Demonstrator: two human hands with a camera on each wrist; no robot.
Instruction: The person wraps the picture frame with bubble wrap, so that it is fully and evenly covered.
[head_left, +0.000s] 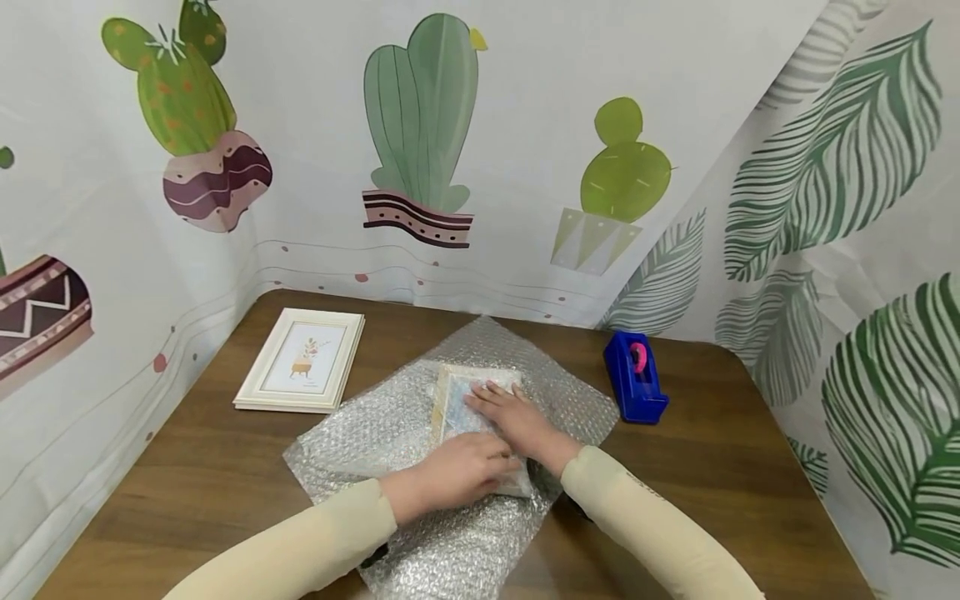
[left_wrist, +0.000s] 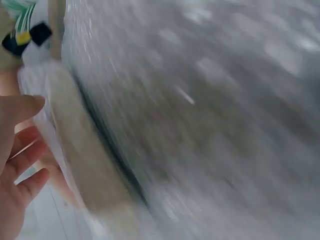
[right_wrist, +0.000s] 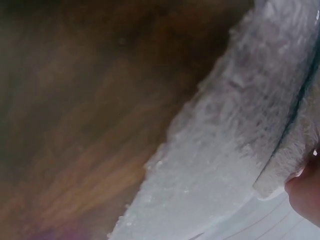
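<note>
A picture frame [head_left: 456, 408] with a pale rim and bluish picture lies on a large sheet of bubble wrap [head_left: 360, 450]; a fold of wrap covers part of it. My right hand [head_left: 521, 423] rests fairly flat over its right side, fingers extended. Near the frame's lower end, my left hand [head_left: 461, 473] touches the wrap with loosely bent fingers. The left wrist view shows its thumb and fingers [left_wrist: 31, 186] apart beside the wrapped pale edge [left_wrist: 80, 145]. Only one fingertip [right_wrist: 306, 195] of the right hand appears in the right wrist view, against the frame's edge.
At the back left of the wooden table [head_left: 712, 492] lies a white picture frame [head_left: 273, 392] with a plant drawing. A blue tape dispenser [head_left: 637, 398] with a pink core stands right of the wrap. Behind hangs a cloth [head_left: 517, 150] printed with cacti and leaves.
</note>
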